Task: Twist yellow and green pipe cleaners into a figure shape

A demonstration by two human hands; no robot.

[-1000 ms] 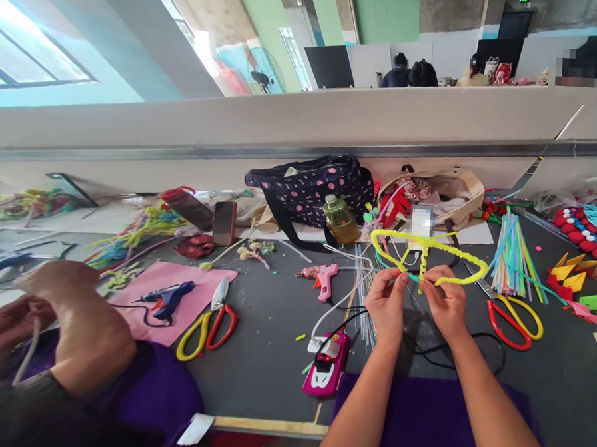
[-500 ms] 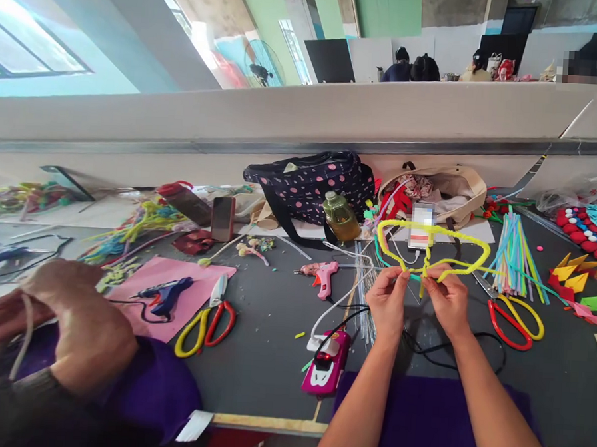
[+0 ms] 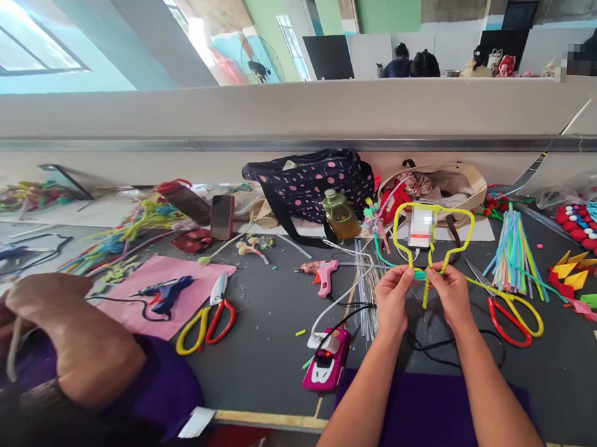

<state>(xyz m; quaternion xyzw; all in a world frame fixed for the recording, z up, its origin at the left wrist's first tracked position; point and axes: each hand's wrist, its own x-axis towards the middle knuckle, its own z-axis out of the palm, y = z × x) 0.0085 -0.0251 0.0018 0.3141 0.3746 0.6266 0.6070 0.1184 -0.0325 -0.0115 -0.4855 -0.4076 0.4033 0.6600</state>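
A fuzzy yellow pipe cleaner (image 3: 426, 297) is bent into two loops side by side, with a short twisted stem hanging at the middle. My left hand (image 3: 393, 296) pinches the base of the left loop between thumb and fingertips. On the other side, my right hand (image 3: 449, 297) pinches the right loop's base close to the stem. Both hands are above the dark table, and a loose yellow length trails rightward behind my right hand. Scissors (image 3: 509, 337) with red and yellow handles lie to the right. Behind the loops is a white device (image 3: 420, 238) with a cable.
Pastel pipe cleaners (image 3: 512, 251) stand bunched at right. A pink glue gun (image 3: 327, 277), magenta power strip (image 3: 338, 362), bottle (image 3: 339, 215) and patterned bag (image 3: 313, 184) are leftward. A co-worker's arm (image 3: 92, 346) is at far left, near a blue glue gun (image 3: 167, 295) and second scissors (image 3: 226, 321).
The yellow loops have gone from wide and flattened to narrower, taller and more angular. My hands moved slightly, still pinching at the base. The co-worker's arm shifted a little.
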